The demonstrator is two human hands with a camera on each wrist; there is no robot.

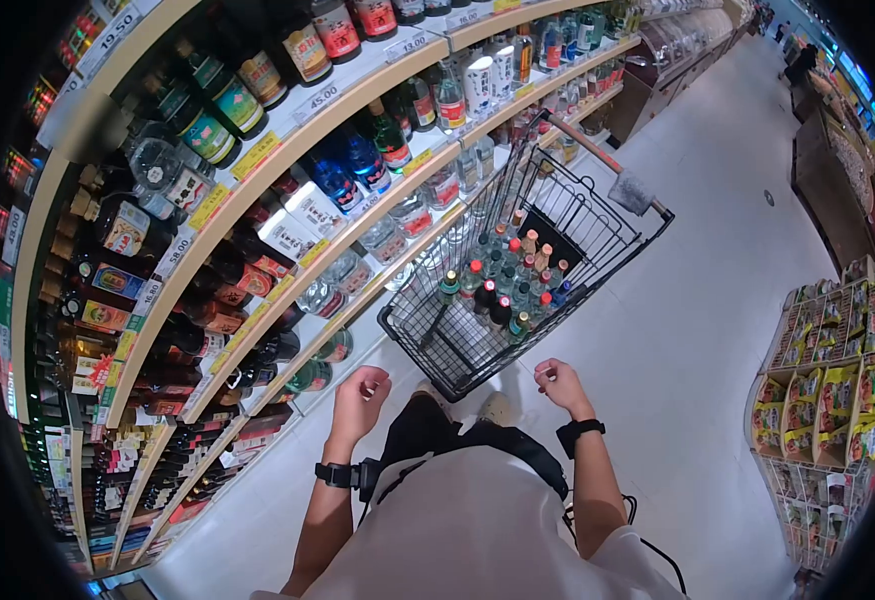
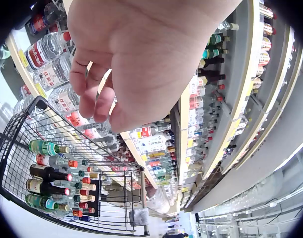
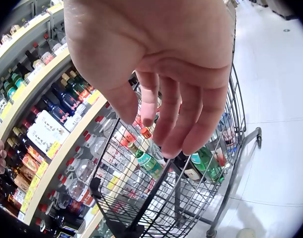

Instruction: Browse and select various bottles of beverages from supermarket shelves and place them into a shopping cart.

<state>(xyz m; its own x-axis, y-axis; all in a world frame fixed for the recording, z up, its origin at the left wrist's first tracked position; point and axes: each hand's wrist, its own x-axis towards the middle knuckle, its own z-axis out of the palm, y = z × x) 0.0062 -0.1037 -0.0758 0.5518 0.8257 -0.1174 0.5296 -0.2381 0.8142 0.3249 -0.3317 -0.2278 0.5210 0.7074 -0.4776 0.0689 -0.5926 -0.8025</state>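
White floor (image 1: 692,290) — loosely curled hands (image 1: 359,402) (image 1: 564,388)

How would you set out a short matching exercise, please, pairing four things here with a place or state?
1. Shopping cart
2. Left hand
3. Cluster of blue bottles
4. Yellow packets

A. Standing on a shelf
B. In the display at the far right of the head view
C. Loaded with assorted bottles
D. Empty, fingers loosely curled

Pairs: 1-C, 2-D, 3-A, 4-B
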